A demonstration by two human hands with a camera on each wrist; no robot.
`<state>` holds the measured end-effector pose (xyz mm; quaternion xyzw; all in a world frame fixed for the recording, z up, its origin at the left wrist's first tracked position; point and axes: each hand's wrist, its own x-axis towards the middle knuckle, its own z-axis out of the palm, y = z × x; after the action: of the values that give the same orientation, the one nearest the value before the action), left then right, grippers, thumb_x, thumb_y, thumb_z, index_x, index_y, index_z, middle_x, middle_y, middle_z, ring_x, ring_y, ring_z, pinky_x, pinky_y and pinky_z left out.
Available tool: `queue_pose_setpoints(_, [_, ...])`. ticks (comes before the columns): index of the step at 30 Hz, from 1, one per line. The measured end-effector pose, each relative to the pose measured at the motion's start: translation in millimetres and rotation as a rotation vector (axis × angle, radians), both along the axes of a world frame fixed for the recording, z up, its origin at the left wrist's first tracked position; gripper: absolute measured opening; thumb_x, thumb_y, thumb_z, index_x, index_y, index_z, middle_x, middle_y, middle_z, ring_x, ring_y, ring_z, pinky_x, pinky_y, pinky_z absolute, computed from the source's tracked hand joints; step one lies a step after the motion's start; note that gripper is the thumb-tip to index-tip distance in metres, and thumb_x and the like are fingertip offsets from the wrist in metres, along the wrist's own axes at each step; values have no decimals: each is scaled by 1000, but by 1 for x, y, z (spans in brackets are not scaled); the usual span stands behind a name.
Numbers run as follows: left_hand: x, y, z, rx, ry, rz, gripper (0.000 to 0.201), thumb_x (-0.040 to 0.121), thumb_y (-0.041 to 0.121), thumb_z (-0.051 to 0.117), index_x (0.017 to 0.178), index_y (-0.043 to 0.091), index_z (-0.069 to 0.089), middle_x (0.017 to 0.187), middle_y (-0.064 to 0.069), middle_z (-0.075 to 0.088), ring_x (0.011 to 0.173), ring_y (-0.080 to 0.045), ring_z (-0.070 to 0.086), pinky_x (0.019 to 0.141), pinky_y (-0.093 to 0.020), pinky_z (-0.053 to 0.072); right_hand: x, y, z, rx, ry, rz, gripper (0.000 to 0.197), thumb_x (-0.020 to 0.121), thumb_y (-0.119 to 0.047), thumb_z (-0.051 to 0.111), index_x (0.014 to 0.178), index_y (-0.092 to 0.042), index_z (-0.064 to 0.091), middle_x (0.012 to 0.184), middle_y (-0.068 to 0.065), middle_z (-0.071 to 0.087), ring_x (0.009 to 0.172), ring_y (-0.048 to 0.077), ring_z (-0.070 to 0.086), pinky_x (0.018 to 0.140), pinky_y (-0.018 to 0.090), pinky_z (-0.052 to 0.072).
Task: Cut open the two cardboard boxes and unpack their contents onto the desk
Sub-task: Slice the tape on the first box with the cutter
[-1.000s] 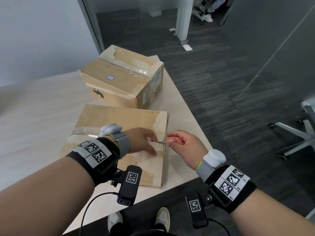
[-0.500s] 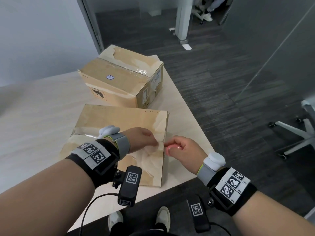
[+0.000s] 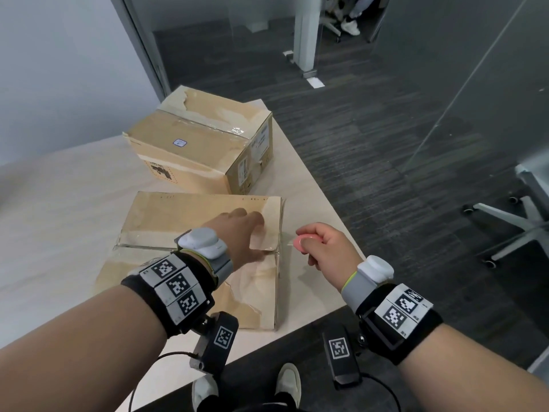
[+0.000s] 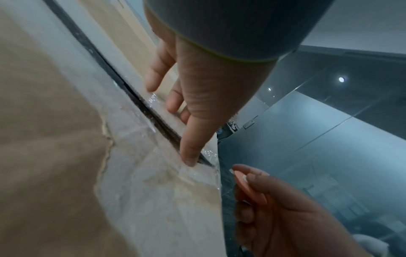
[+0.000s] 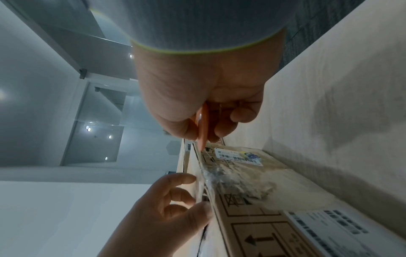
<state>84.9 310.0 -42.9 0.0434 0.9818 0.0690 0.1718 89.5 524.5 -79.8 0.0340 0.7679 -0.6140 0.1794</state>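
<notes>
Comparing views: the whole desk (image 3: 74, 203) was seen only from the head camera, with the near box (image 3: 205, 215) lying flat by the front edge and the far box (image 3: 202, 144) standing beyond it, still taped.
Left wrist view: a dark gap along the near box (image 4: 54, 139) seam was shown, where the clear tape (image 4: 158, 182) had been parted (this gap was hardly seen from the head).
Right wrist view: the near box (image 5: 274, 200) end face was shown, with printed handling symbols and a barcode label (image 5: 238, 156); crumpled tape (image 5: 230, 179) was seen over the edge.
Cutter position: the pink cutter (image 3: 301, 243) was held just off the right end of the near box, its thin tip pointed at the seam, apart from the cardboard.
Right hand: the right hand (image 3: 325, 254) was curled round the cutter (image 5: 203, 128), which was pinched between thumb and fingers.
Left hand: the left hand (image 3: 237, 236) was laid on top of the near box by the seam, fingers (image 4: 153, 76) spread and nearly straight, nothing grasped.
Thumb contact: the left thumb (image 4: 193, 144) tip was pressed at the seam's right end, touching the tape.
Left hand from the right wrist: the left hand (image 5: 167, 213) was seen beside the box edge, fingers loosely bent.
</notes>
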Motion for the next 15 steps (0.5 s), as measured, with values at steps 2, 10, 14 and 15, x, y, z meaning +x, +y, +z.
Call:
queue_pose_setpoints(2, [-4, 2, 4, -73, 16, -56, 67, 77, 60, 75, 134, 41, 46, 129, 7, 49, 114, -22, 51, 80, -37, 50, -2, -4, -1, -11, 3, -9, 18, 92, -17, 64, 109, -21, 70, 79, -8, 68, 62, 11, 57, 57, 18, 45])
queue_pose_setpoints(10, [-22, 7, 14, -209, -123, -353, 75, 95, 44, 61, 157, 46, 19, 170, 8, 12, 154, -28, 19, 121, -43, 31, -9, -16, -3, -41, -19, -61, 17, 93, -18, 63, 109, -22, 68, 84, -5, 67, 62, 12, 57, 58, 24, 45])
queue_pose_setpoints(14, [-17, 15, 14, -232, -135, -353, 72, 98, 40, 57, 158, 40, 17, 170, 5, 10, 152, -31, 22, 117, -44, 37, -10, -18, -4, -45, -22, -54, 16, 92, -20, 64, 107, -25, 68, 82, -5, 68, 62, 11, 58, 59, 28, 47])
queue_pose_setpoints(15, [-15, 16, 13, -229, -124, -353, 71, 98, 39, 56, 157, 39, 19, 169, 4, 12, 151, -31, 24, 115, -44, 39, -10, -18, -5, -48, -22, -56, 16, 92, -19, 64, 106, -25, 68, 82, -5, 68, 62, 12, 58, 59, 29, 47])
